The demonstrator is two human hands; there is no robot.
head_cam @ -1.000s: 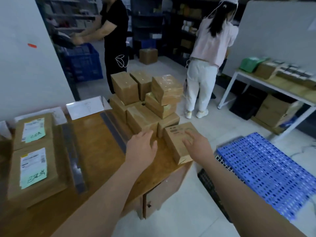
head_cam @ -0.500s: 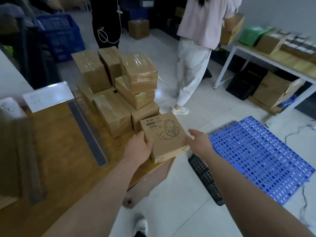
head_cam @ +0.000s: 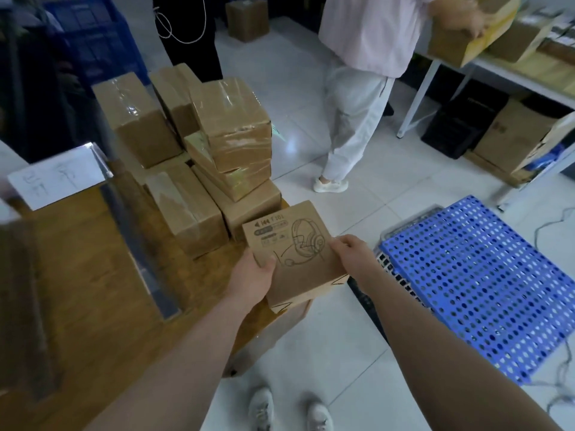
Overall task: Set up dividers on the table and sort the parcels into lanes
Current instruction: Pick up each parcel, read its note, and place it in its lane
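A flat brown headphone box (head_cam: 298, 253) with a line drawing on top is held over the right end of the wooden table (head_cam: 87, 275). My left hand (head_cam: 252, 278) grips its left edge and my right hand (head_cam: 351, 253) grips its right edge. Behind it a stack of taped brown parcels (head_cam: 214, 150) stands on the table's right end. A grey divider strip (head_cam: 140, 244) lies across the tabletop left of the stack, and another blurred divider (head_cam: 28, 306) lies at the far left. A white label sheet (head_cam: 59, 178) sits at the table's back edge.
A blue perforated pallet (head_cam: 485, 275) lies on the floor at the right. A person in a pink top (head_cam: 367, 42) stands by a white side table (head_cam: 497, 70) with boxes. Another person in black (head_cam: 189, 35) stands behind the stack. A blue crate (head_cam: 93, 42) is at the back left.
Both hands took hold of the headphone box at the table's right end, lifted it and turned its printed face up. The view has tilted downward.
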